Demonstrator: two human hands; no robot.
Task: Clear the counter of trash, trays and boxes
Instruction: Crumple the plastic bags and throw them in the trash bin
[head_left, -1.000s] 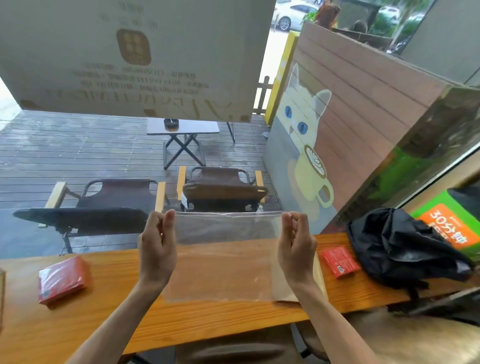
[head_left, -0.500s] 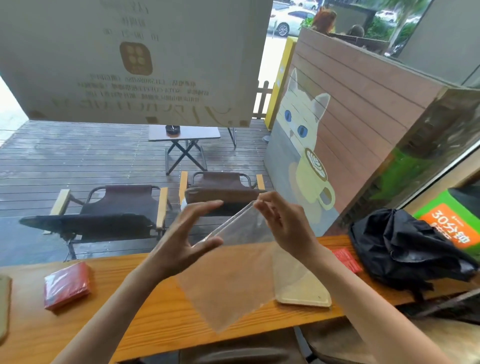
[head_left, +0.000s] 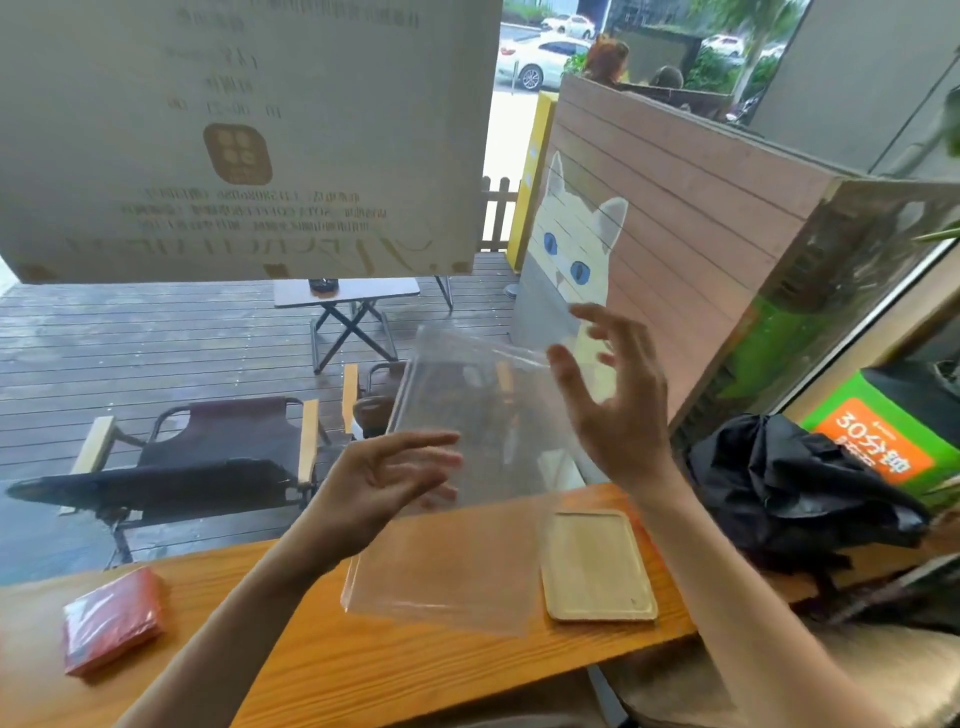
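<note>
Handling the clear, thin plastic bag (head_left: 467, 467) calls for care: it appears light, limp and slippery, so it will likely sag and slide unless pinched at an edge or corner. The bag hangs in the air above the wooden surface (head_left: 363, 670), its long axis running from upper right near the far edge to lower left near the near edge. The left hand (head_left: 384, 483) is spread, fingers loosely extended against the bag's lower left side. The right hand (head_left: 618, 405) is spread at the upper right corner; whether it pinches the film cannot be told. A pale rectangular wooden tray (head_left: 597, 566) lies beside the bag's lower end.
</note>
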